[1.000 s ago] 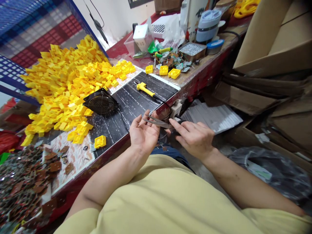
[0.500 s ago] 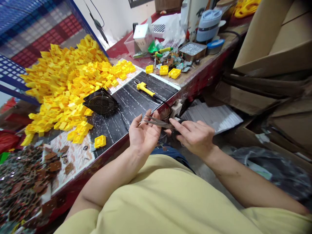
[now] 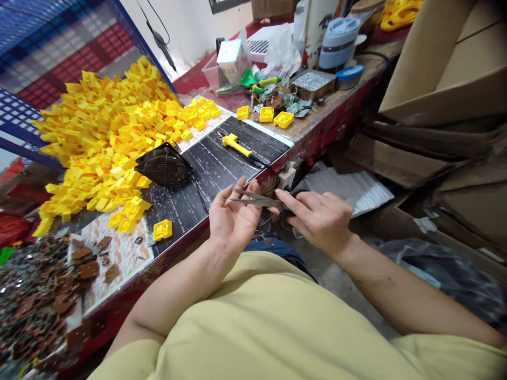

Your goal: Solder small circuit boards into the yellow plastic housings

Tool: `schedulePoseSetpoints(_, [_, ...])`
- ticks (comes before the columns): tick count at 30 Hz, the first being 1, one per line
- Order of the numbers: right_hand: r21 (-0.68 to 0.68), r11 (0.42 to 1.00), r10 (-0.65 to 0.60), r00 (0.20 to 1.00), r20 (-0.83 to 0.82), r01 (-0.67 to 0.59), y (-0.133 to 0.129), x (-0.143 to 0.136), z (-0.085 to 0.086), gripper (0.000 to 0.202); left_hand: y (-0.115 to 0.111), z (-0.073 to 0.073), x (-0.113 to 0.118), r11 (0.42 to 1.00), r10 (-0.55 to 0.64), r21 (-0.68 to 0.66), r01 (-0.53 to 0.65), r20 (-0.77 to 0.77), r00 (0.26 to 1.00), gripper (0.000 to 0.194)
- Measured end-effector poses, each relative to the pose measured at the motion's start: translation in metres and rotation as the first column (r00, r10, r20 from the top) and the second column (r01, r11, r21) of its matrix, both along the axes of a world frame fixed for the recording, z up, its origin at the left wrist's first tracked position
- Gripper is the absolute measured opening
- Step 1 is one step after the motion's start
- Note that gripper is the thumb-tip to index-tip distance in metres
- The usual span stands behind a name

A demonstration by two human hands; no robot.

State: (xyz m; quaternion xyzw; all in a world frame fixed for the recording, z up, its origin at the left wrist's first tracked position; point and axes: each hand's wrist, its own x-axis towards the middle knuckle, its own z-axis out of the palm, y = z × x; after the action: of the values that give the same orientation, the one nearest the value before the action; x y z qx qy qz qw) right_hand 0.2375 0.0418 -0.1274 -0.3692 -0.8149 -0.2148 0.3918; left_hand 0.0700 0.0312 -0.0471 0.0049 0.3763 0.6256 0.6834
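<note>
My right hand (image 3: 320, 219) is wrapped round the dark handles of a pair of scissors (image 3: 261, 201), whose metal blades point left and stand a little apart. Under the blades, my left hand (image 3: 234, 216) lies palm up with its fingers spread and slightly curled. Whether the blade tips touch its fingers I cannot tell. Both hands are in front of the bench edge, above my lap. On the black mat (image 3: 206, 163) beyond them lies a yellow-handled tool (image 3: 237, 145) with a black cord. A black fan (image 3: 164, 164) stands to its left.
Yellow plastic cases (image 3: 114, 132) are heaped at the left, spilling from a blue crate (image 3: 24, 116). Brown circuit boards with wires (image 3: 39, 295) pile up at the near left. A metal tray of small parts (image 3: 314, 82) stands far back. Cardboard boxes (image 3: 443, 95) fill the right.
The scissor blades have spread further apart over my left palm. My right hand has shifted slightly to the right; my left hand is nearly still.
</note>
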Motion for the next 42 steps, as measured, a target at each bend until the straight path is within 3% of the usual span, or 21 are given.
schedulePoseSetpoints(21, [-0.027, 0.993, 0.108, 0.990, -0.095, -0.111, 0.006, 0.002, -0.007, 0.026, 0.000, 0.000, -0.001, 0.999, -0.021, 0.025, 0.021, 0.023, 1.000, 0.025])
schedulePoseSetpoints(26, [-0.106, 0.994, 0.011, 0.968, -0.250, -0.039, 0.008, 0.006, -0.007, 0.037, 0.000, -0.002, -0.006, 0.998, -0.046, 0.040, 0.045, 0.031, 0.998, 0.026])
schedulePoseSetpoints(33, [-0.080, 0.995, -0.067, 0.994, -0.091, 0.060, 0.000, 0.013, -0.007, 0.035, 0.001, -0.004, -0.009, 0.997, -0.027, 0.067, 0.027, 0.001, 1.000, 0.023])
schedulePoseSetpoints(42, [-0.061, 0.998, 0.018, 1.000, -0.001, -0.018, -0.009, 0.008, -0.001, 0.028, 0.001, -0.005, -0.011, 0.996, 0.035, 0.082, -0.029, -0.068, 0.997, 0.020])
